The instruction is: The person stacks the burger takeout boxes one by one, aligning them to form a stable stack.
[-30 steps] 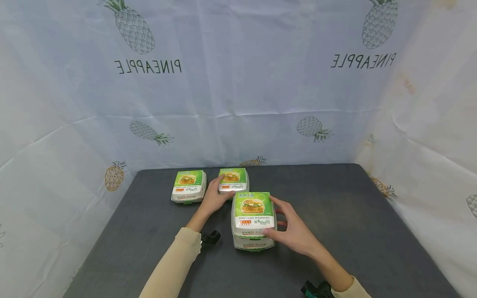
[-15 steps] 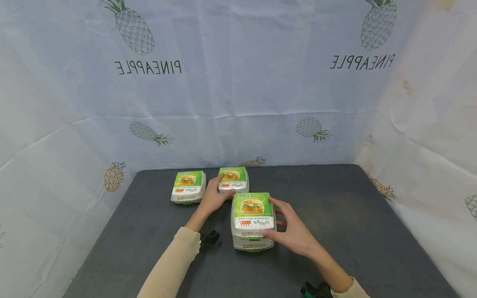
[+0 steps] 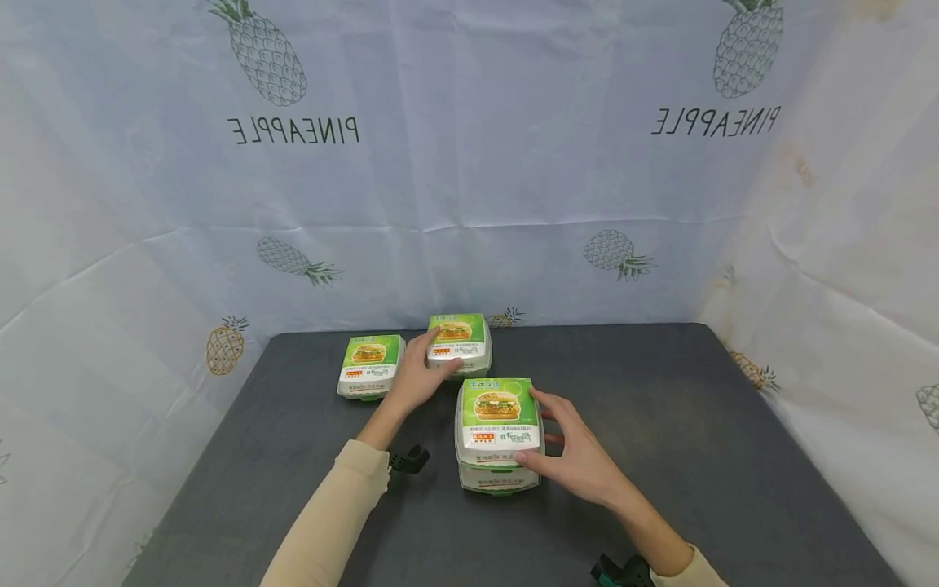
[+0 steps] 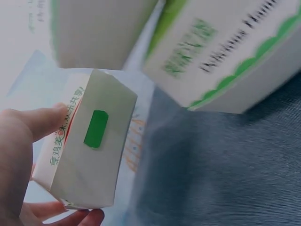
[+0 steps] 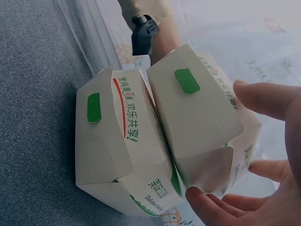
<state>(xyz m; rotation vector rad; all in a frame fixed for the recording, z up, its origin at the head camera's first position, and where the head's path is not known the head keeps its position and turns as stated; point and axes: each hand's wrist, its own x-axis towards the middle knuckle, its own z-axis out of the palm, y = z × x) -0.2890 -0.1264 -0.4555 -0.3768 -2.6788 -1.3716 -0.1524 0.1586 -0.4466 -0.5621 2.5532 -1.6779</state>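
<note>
My left hand (image 3: pixel 418 377) grips a green-and-white burger box (image 3: pixel 456 352) near the back of the table, thumb on its front side and fingers round its left and back. In the left wrist view this burger box (image 4: pixel 91 141) appears off the table surface. Nearer to me, two more burger boxes are stacked. My right hand (image 3: pixel 575 452) holds the upper burger box (image 3: pixel 499 420) of the stack from the right, thumb in front. The lower burger box (image 3: pixel 499 479) sits squarely under it. The right wrist view shows the upper box (image 5: pixel 197 103) between thumb and fingers.
Another burger box (image 3: pixel 370 367) stands at the back left, beside my left hand. The dark grey table (image 3: pixel 660 424) ends at a pineapple-print cloth (image 3: pixel 513 179) hanging behind and along the sides.
My left hand and the burger box in it have moved up and slightly back, away from the stack. My right hand stays on the upper stacked box, unmoved.
</note>
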